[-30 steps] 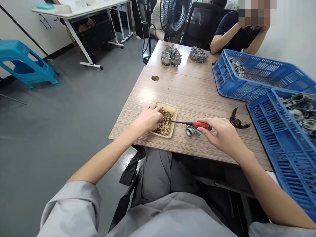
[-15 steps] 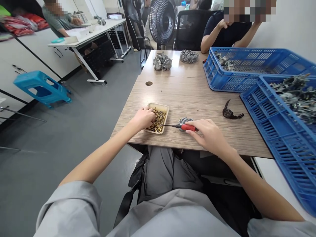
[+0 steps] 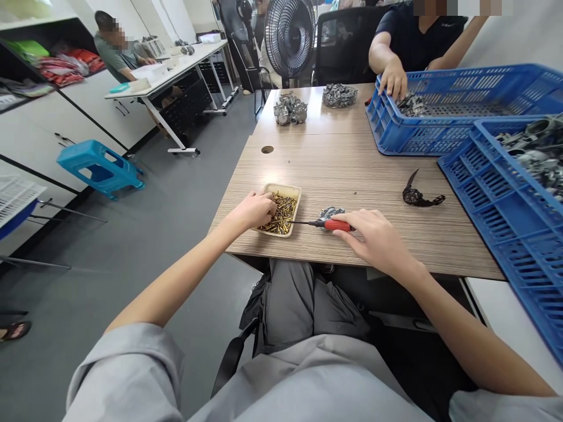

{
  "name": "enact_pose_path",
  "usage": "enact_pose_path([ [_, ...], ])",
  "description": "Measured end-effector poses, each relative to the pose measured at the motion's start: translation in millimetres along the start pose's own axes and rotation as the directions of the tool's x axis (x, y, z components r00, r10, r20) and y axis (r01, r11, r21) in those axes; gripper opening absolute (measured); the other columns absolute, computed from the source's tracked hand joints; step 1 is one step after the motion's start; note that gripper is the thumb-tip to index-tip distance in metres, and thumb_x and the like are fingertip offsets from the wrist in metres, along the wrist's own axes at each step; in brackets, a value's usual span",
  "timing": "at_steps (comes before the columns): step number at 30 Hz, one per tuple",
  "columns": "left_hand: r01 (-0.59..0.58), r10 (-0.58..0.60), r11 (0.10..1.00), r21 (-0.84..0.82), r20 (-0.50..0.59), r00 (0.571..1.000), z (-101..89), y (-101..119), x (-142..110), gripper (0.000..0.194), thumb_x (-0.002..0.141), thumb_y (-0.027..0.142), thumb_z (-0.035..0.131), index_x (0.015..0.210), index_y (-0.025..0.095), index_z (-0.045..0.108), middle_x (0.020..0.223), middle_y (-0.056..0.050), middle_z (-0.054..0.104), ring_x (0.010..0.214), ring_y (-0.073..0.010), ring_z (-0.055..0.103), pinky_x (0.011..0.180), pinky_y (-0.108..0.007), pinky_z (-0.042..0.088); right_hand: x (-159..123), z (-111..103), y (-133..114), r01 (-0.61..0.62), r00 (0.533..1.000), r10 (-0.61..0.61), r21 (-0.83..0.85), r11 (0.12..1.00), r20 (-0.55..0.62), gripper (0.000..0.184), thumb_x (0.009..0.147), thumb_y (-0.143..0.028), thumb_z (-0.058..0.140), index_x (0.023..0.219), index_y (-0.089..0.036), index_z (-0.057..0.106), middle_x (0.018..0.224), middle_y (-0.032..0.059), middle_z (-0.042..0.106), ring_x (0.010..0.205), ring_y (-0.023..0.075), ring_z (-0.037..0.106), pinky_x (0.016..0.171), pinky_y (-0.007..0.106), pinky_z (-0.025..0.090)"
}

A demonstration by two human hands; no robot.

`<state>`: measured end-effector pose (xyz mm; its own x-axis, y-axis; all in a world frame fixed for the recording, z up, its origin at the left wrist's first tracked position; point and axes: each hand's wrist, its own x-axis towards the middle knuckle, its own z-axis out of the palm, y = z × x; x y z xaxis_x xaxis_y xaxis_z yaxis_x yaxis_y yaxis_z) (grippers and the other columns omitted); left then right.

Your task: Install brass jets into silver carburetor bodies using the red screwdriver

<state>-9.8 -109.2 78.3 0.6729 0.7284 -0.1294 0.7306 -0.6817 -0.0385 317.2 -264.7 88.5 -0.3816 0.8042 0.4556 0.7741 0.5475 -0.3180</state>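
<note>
My left hand point(image 3: 256, 209) reaches into a cream tray point(image 3: 295, 221) filled with small brass-coloured screws point(image 3: 281, 212). Its fingers are curled down at the screws, and their tips are hidden, so I cannot make out what they pinch. In my right hand point(image 3: 373, 237) is a screwdriver point(image 3: 338, 225) with a red and black handle. Its thin shaft points left, the tip over the tray's right side. A small silver metal part point(image 3: 331, 213) lies on the table just behind the screwdriver, partly covered by it.
A black wristwatch point(image 3: 416, 197) lies to the right. Two blue crates point(image 3: 444, 140) with metal parts stand along the table's right side. Farther back are metal castings point(image 3: 290, 110) and a bag of small parts point(image 3: 339, 95). A co-worker's hand point(image 3: 393, 79) is at the far crate.
The view has turned slightly left. The co-worker opposite has lowered a hand to the far crate's rim. My left hand stays in the tray, and my right still holds the screwdriver.
</note>
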Motion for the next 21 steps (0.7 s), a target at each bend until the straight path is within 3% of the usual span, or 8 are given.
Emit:
enact_pose_path([
  [4,0.009,-0.011,0.998,0.069,0.020,1.000,-3.5,10,-2,0.021,0.093,0.019,0.059,0.089,0.022,0.080,0.126,-0.012,0.072,0.117,-0.0306,0.065,0.095,-0.043,0.044,0,2,0,0.014,1.000,-0.014,-0.001,1.000,-0.008,0.021,0.112,-0.033,0.060,0.126,-0.022,0.071,0.118,0.0119,0.082,0.109,0.0329,0.075,0.096,0.048,0.051],
  [12,0.018,-0.019,0.978,0.208,0.003,1.000,-2.3,27,7,0.030,0.096,0.008,0.053,0.095,0.016,0.082,0.116,-0.019,0.073,0.115,-0.0317,0.065,0.093,-0.044,0.043,-4,0,0,0.008,1.000,-0.008,0.003,1.000,-0.005,0.021,0.112,-0.031,0.060,0.127,-0.021,0.071,0.119,0.0117,0.082,0.111,0.0326,0.075,0.097,0.048,0.050],
  [21,-0.023,0.017,0.961,0.275,0.027,0.999,1.1,29,10,0.024,0.088,0.009,0.062,0.101,0.012,0.082,0.123,-0.020,0.072,0.122,-0.0340,0.064,0.098,-0.045,0.045,-10,3,4,-0.007,1.000,0.007,0.014,1.000,-0.009,0.023,0.113,-0.033,0.061,0.130,-0.022,0.071,0.120,0.0095,0.083,0.108,0.0316,0.075,0.097,0.048,0.050],
])
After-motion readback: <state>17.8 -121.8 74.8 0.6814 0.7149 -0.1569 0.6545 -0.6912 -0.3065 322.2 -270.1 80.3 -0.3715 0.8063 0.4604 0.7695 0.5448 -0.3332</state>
